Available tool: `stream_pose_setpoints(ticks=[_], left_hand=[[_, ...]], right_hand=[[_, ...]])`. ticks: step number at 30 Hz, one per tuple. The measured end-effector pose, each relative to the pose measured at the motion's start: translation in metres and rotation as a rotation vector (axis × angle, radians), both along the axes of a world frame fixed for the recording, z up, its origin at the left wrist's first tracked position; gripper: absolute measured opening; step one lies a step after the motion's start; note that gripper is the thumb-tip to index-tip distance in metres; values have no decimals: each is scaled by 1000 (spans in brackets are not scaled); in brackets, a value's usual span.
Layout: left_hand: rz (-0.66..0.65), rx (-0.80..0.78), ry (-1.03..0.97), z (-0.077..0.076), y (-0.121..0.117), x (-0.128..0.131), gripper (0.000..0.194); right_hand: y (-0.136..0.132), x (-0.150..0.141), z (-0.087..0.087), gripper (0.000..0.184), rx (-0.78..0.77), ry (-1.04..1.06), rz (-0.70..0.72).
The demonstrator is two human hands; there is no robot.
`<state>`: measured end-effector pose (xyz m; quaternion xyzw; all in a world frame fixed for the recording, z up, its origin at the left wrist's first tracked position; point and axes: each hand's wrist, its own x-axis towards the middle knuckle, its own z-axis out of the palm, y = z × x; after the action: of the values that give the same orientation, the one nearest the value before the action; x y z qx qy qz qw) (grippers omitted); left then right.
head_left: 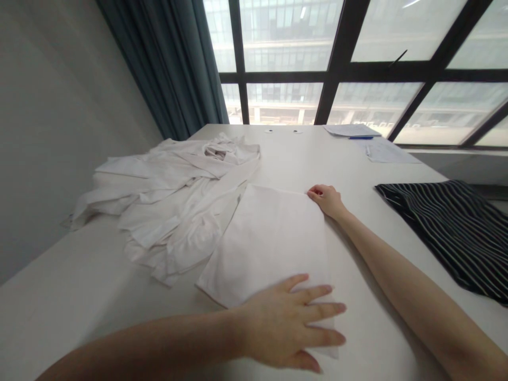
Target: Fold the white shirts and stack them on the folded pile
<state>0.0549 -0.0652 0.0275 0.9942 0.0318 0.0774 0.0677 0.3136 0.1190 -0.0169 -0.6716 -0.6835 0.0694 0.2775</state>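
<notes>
A flat piece of white cloth (273,233) lies smoothed on the white table, roughly rectangular with its left side slanting. My left hand (291,323) rests palm down across its near end, fingers spread and pointing right. It covers part of the cloth's near edge. At the far right corner of the cloth, my right hand (326,200) pinches the edge between thumb and fingers. Just left of the cloth sits a crumpled heap of white garments (170,180), close to its slanted side.
Black-and-white striped fabric (456,227) lies at the table's right edge. Papers (351,130) and a blue pen (360,138) are at the far right of the white table (293,159). Behind stand a dark-framed window and a blue curtain (174,58); a wall is on the left.
</notes>
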Motion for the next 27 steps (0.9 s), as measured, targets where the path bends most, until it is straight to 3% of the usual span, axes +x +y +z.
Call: stream_pose_setpoints(ticks=[5, 12, 15, 18, 22, 27], left_hand=[[24, -15, -14, -4, 1, 2, 32], [28, 7, -150, -16, 1, 3, 32], [75, -52, -247, -19, 1, 4, 21], [128, -204, -394, -18, 2, 5, 13], [193, -535, -561, -13, 5, 5, 24], [549, -861, -730, -11, 18, 1, 35]], right_hand=[[0, 1, -1, 24, 23, -1, -7], [0, 2, -5, 26, 65, 41, 21], [1, 2, -6, 28, 109, 71, 37], [1, 2, -5, 29, 173, 105, 48], [-1, 0, -3, 29, 230, 131, 89], [-5, -4, 11, 29, 200, 150, 153]])
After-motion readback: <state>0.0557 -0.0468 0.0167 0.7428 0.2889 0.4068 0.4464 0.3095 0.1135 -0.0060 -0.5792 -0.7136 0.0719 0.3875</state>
